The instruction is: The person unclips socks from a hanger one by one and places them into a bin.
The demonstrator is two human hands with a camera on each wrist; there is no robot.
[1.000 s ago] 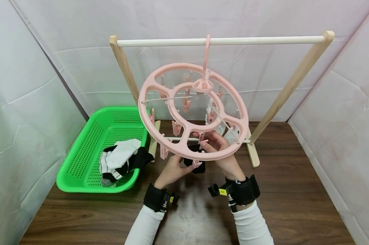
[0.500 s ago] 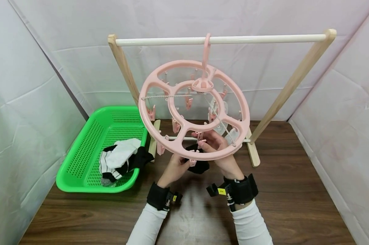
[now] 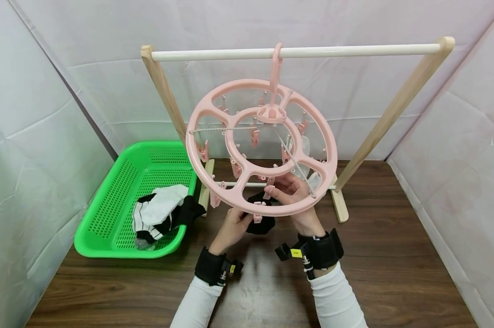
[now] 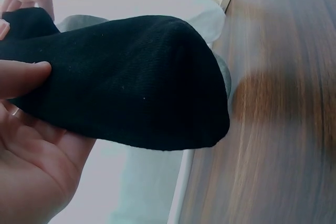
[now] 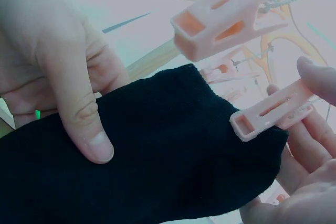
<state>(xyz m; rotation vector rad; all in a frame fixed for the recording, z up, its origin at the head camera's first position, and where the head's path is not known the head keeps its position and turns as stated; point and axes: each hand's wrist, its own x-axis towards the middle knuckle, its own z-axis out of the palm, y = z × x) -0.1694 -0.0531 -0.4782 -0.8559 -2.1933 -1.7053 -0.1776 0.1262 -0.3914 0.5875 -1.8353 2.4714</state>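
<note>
A black sock (image 3: 260, 227) hangs below the near side of a round pink clip hanger (image 3: 247, 207). My left hand (image 3: 231, 228) pinches the sock, thumb on top and fingers beneath, as the left wrist view shows; the sock's toe (image 4: 189, 87) points away from the palm. With my right hand (image 3: 294, 190) I pinch a pink clothespin (image 5: 270, 111) between thumb and fingers. Its tip lies over the edge of the sock's open end. Whether it bites the cloth cannot be told. Another pink clothespin (image 5: 210, 24) dangles just above the sock.
The hanger hooks over a white rod (image 3: 214, 55) on a wooden stand (image 3: 388, 116). Several other clips hang from it, with pale cloth items (image 3: 306, 146) at its back right. A green basket (image 3: 103, 214) with black and white socks (image 3: 165, 205) stands left on the wooden table (image 3: 394, 255).
My left hand has moved slightly right and its thumb has come in against the sock. The hanger has turned a little. My right hand stays at the clothespin.
</note>
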